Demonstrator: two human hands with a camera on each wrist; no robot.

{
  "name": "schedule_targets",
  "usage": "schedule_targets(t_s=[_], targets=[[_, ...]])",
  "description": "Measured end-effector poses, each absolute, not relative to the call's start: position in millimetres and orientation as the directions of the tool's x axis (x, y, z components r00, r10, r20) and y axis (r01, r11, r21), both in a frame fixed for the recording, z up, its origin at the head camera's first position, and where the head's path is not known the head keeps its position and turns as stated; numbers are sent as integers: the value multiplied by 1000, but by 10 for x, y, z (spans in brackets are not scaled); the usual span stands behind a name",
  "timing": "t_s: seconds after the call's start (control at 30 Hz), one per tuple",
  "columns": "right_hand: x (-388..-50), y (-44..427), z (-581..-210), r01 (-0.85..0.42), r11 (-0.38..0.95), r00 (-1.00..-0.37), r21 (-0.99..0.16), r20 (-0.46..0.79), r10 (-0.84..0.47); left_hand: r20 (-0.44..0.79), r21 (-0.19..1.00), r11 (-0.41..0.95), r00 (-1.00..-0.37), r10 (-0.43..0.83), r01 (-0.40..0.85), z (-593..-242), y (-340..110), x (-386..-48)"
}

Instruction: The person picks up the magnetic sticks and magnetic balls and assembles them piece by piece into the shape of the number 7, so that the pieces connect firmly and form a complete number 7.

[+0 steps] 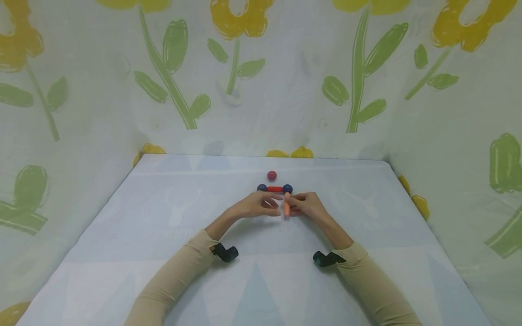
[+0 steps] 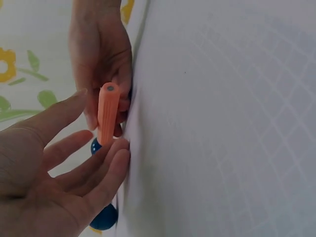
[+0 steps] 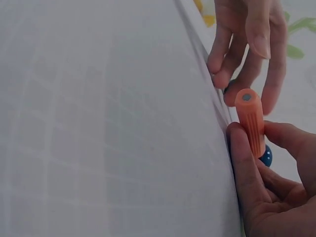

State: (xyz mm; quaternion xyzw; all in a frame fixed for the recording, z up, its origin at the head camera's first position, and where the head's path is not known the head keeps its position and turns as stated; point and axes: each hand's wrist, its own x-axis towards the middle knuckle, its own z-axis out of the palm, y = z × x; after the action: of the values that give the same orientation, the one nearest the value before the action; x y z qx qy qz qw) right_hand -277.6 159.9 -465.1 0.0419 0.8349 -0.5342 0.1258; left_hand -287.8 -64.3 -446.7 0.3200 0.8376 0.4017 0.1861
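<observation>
My right hand [image 1: 308, 204] pinches an orange ridged magnetic rod [image 3: 253, 123] between thumb and fingers. A small grey metal disc shows in the rod's near end. Its far end meets or nearly meets the right-hand dark blue ball [image 1: 287, 188]; contact cannot be made out. A red rod [image 1: 274, 189] lies between that ball and another dark blue ball [image 1: 262, 187], forming a row. Just left of the orange rod, my left hand [image 1: 254, 204] has its fingers spread and relaxed, holding nothing. In the left wrist view its fingers partly cover the blue balls.
A red ball [image 1: 272, 175] sits behind the row, toward the table's back edge. The pale patterned table [image 1: 261, 271] is bordered by flower-printed cloth walls [image 1: 285, 104] at the back and both sides. Both wrists carry a black camera mount [image 1: 226, 252].
</observation>
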Motion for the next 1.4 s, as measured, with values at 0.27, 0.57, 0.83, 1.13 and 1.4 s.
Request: schedule_targets(t_s=[0.27,0.57,0.83,1.13,1.4], targets=[[-2763,1590,-4630,203,417,-966,-886,-250,-61,1,825,408,-723,691,391,-4498,-538,-2925],[-2795,1613,-4641,219,406,-963,-887,-264,-57,-2,860,381,-745,667,339,-4519,-478,-2959],[-2777,1623,-4640,227,340,-958,-913,-273,-93,-6,869,377,-753,658,322,-4542,-427,-2980],[-2761,1646,-4648,234,234,-953,-944,-270,-135,-25,885,368,-762,647,284,-4551,-373,-2984],[-2772,1659,-4618,226,301,-949,-926,-279,-148,-49,898,369,-779,625,240,-4584,-342,-2995]])
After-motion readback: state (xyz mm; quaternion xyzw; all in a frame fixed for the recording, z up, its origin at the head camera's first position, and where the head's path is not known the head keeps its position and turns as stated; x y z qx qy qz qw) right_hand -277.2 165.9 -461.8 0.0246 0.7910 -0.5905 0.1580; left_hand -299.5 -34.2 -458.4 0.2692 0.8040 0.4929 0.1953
